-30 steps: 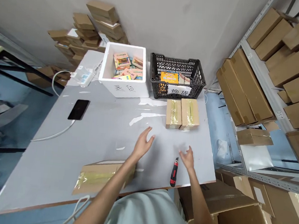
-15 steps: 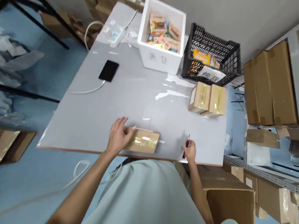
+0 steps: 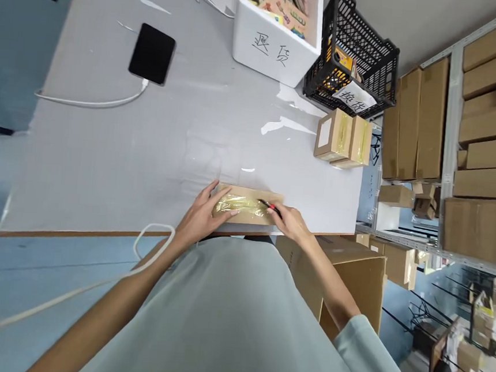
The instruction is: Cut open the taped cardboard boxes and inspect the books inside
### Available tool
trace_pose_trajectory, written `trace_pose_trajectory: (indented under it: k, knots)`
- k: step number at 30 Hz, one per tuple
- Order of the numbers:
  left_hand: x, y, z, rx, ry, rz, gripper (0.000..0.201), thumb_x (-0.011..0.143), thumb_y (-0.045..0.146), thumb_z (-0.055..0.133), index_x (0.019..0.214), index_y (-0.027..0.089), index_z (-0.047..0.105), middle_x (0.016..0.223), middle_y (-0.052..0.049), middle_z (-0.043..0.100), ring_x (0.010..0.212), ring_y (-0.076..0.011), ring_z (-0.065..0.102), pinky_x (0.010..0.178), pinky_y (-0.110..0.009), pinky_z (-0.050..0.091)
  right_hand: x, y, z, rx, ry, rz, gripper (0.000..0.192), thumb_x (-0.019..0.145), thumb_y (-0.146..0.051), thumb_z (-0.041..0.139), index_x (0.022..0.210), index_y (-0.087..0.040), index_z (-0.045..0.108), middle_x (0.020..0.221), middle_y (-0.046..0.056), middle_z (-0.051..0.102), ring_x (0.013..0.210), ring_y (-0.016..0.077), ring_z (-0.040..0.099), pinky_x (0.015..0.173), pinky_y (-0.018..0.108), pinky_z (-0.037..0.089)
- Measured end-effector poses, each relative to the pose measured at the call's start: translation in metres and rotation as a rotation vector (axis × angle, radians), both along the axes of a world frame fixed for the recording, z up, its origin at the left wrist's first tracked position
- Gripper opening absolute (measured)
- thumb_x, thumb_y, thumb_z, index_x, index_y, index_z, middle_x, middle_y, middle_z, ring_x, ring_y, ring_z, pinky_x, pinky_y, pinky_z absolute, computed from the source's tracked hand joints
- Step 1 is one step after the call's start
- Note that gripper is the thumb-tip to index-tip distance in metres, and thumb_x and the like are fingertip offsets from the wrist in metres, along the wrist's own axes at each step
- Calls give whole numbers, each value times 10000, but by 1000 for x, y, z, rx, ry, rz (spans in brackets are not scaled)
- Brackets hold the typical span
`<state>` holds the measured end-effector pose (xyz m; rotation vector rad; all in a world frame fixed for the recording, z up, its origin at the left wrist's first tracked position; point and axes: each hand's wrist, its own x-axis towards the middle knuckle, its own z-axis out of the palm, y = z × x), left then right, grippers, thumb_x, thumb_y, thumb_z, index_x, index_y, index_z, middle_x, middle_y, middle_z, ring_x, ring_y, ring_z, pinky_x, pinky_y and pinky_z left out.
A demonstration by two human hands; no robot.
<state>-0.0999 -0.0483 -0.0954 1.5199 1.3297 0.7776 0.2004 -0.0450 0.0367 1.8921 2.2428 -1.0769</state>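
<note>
A small cardboard box (image 3: pixel 249 214) with shiny yellowish tape along its top lies at the table's front edge. My left hand (image 3: pixel 204 214) grips its left end, the thumb on the near side of the top and the fingers at the far side. In my right hand (image 3: pixel 292 220) is a slim black and red box cutter (image 3: pixel 272 207), held in closed fingers. Its tip points left and rests on or just over the tape at the box's right half; contact cannot be made out.
Two taped cardboard boxes (image 3: pixel 343 137) stand at the table's right. Behind are a black plastic crate (image 3: pixel 358 62) and a white foam bin (image 3: pixel 271 49) holding packets. A tablet-like black device (image 3: pixel 152 54) with a white cable (image 3: pixel 103 104) lies left. A large open carton (image 3: pixel 353 270) stands below right.
My right hand has brought the box cutter left from the bare table onto the box. The blade end now points left instead of away. My view has shifted closer to the table.
</note>
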Motion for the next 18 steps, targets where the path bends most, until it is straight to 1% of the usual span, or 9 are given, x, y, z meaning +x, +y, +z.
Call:
trace_pose_trajectory:
  k: [2,5,8,11,14,18]
  knots:
    - [1,1,-6,-23,-33,-20,959,931,847,761,1690,273,642,1882,-167,395,1741,-466,411,1417,-582,402,-16,3,-3,-27,-59,126,383,1238,-508,466,1458,-332,725,1226,50,867,1081,280,827,964,337,591]
    - [0,4,-8,-66,-83,-48,971,917,825,786,1695,264,632,1875,-169,400,1738,-451,420,1425,-557,391,-29,6,-10,-62,-105,214,365,1241,-505,491,1440,-340,749,1244,44,873,1101,269,827,955,318,596]
    - [-3,9,-7,-102,-142,-78,971,898,793,835,1694,274,636,1866,-162,408,1751,-440,400,1437,-539,372,-35,10,-15,-53,-98,210,376,1237,-503,498,1447,-334,759,1246,50,876,1100,281,827,970,337,602]
    - [-7,14,-7,-132,-198,-107,983,873,768,881,1697,291,639,1859,-147,419,1766,-437,370,1443,-535,360,-40,15,-17,-51,-90,189,361,1221,-504,538,1432,-336,778,1200,49,883,1092,305,828,990,364,596]
    - [-10,18,-9,-143,-236,-140,1002,861,755,901,1707,291,631,1855,-139,425,1774,-430,351,1450,-530,345,-50,21,-16,-60,-81,197,360,1215,-521,562,1430,-331,779,1171,47,884,1103,319,830,997,369,582]
    - [-8,19,-13,-165,-271,-140,984,874,701,914,1715,282,623,1875,-146,391,1793,-430,305,1433,-551,374,-67,27,-14,-51,-122,237,376,1225,-523,549,1457,-313,757,1142,53,882,1094,330,833,1014,383,564]
